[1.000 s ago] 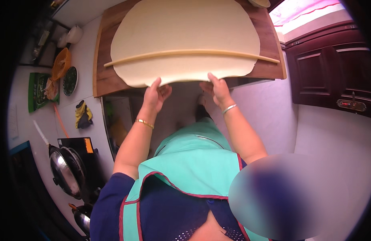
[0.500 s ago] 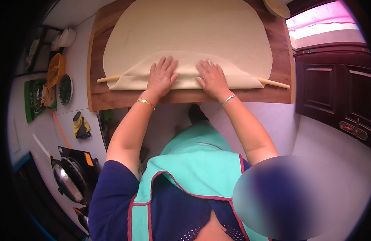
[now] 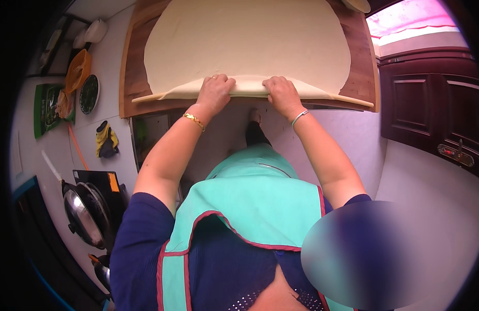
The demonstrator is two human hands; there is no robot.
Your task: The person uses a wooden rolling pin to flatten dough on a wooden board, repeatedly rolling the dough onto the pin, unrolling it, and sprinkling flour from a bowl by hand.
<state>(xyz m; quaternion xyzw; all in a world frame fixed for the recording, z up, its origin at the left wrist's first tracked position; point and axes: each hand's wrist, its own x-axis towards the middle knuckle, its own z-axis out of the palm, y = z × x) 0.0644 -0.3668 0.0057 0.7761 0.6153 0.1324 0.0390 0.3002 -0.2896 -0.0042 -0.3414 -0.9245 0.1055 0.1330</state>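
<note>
A wide, thin sheet of pale dough (image 3: 244, 44) covers most of a wooden board (image 3: 363, 62). Its near edge is wrapped around a long wooden rolling pin (image 3: 148, 97), whose two bare ends stick out left and right. My left hand (image 3: 215, 94) grips the dough-covered pin left of the middle, fingers curled over the top. On the other side of the middle, my right hand (image 3: 283, 97) holds the same roll in a like grip. The roll lies close to the board's near edge; the pin's middle is hidden inside the dough.
A pale bowl (image 3: 357, 5) stands at the board's far right corner. Dark red cabinet doors (image 3: 416, 101) are to the right. Along the left are an orange basket (image 3: 78, 71), yellow-and-black gloves (image 3: 106, 140) and a lidded wok (image 3: 83, 215).
My flat, stretched-out hands have curled around the roll. The loose dough flap is now wound around the pin, and the roll has come nearer the board's front edge.
</note>
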